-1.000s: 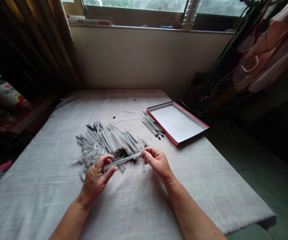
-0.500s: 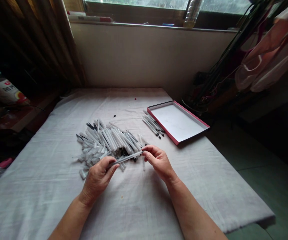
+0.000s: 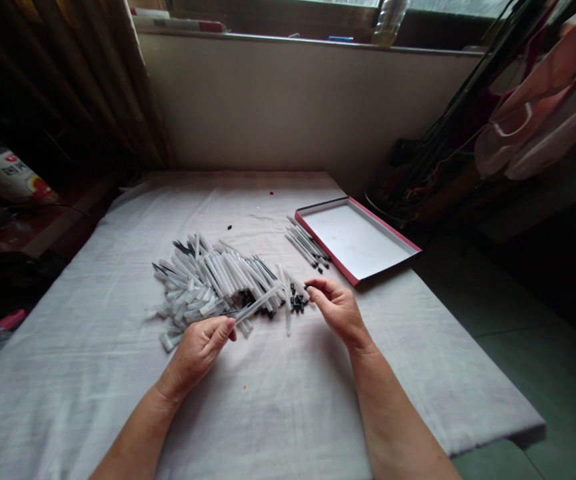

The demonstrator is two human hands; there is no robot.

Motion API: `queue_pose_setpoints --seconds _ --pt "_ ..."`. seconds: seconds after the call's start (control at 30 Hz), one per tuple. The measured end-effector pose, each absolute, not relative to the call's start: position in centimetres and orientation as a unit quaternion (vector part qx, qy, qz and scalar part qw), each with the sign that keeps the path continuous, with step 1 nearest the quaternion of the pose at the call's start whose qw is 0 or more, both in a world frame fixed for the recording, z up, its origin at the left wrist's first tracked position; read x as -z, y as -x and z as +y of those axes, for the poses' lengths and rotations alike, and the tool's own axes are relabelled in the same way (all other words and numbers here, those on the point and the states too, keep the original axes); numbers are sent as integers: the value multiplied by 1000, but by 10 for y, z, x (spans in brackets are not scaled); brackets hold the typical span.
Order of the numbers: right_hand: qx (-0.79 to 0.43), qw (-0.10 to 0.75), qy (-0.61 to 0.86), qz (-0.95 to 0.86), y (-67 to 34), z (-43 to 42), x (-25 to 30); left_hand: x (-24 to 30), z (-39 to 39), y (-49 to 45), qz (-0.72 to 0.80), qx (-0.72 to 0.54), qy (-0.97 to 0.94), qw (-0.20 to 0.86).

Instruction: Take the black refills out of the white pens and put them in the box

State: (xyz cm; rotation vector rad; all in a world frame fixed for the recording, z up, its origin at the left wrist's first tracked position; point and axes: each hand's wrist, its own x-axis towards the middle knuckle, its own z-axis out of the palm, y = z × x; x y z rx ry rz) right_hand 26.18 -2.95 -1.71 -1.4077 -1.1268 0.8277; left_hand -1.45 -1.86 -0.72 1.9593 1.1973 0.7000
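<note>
My left hand [image 3: 202, 352] is closed on a translucent pen barrel [image 3: 258, 305], which points up and to the right over the pile. Between the pinched thumb and forefinger of my right hand [image 3: 337, 312] is a small black pen plug [image 3: 307, 287], mostly covered by the fingertips. Just left of that hand lies a cluster of small black plugs [image 3: 297, 301], with a few clear tubes beside it. A large heap of translucent pen barrels [image 3: 225, 272], some with dark refills among them, spreads beyond my left hand.
A shallow red-edged box lid [image 3: 355, 237] lies at the right edge of the cloth-covered table [image 3: 288, 413]. Along its left side is a row of pens with black ends [image 3: 305, 241]. A lone black plug [image 3: 229, 227] sits behind the heap. A jar [image 3: 11, 170] stands far left.
My right hand has come away from the pen barrel, moving right past the black plugs, which now show. The barrel in my left hand tilts up more steeply. The view has shifted slightly.
</note>
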Motion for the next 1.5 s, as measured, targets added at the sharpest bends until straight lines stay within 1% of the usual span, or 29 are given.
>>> queue_pose_setpoints --seconds 0.17,0.23,0.33,0.4,0.5,0.6,0.7,0.8,0.87,0.93,1.0,1.1,1.17,1.23,1.3,1.5 --pt "-203 422 705 -533 -260 -28 28 4 -20 11 453 -268 -781 335" --pt "-176 398 715 -548 -258 -28 31 3 -21 10 446 -266 -788 331" --pt "-161 389 712 -562 -256 -27 33 4 -21 10 442 -262 -794 324" --pt "-160 400 708 -559 -256 -27 32 6 -21 11 440 -257 -798 320" --pt "-186 448 692 -535 -257 -28 29 9 -22 12 441 -255 -799 319" --pt "-306 504 631 -504 -255 -29 23 10 -21 13 445 -247 -798 323" --pt "-435 522 554 -481 -248 -31 17 11 -21 13 446 -238 -798 328" --pt "-480 518 531 -468 -240 -33 13 10 -21 12 446 -236 -798 330" --pt "-485 520 531 -462 -238 -34 12 10 -22 11 445 -238 -798 330" --pt "-467 543 539 -443 -242 -32 11 9 -21 11 442 -241 -799 329" --pt "-429 600 554 -387 -251 -28 11 8 -20 14 445 -250 -798 321" --pt "-357 698 567 -252 -270 -21 12 4 -15 26 477 -281 -777 299" --pt "-327 729 566 -201 -276 -18 12 2 -11 34 513 -315 -745 289" --pt "-320 728 566 -215 -273 -17 14 0 -9 41 544 -345 -711 281" --pt "-327 705 568 -270 -260 -19 16 0 -8 43 557 -363 -694 277" --pt "-335 622 558 -435 -217 -26 26 2 -11 35 536 -348 -718 275"
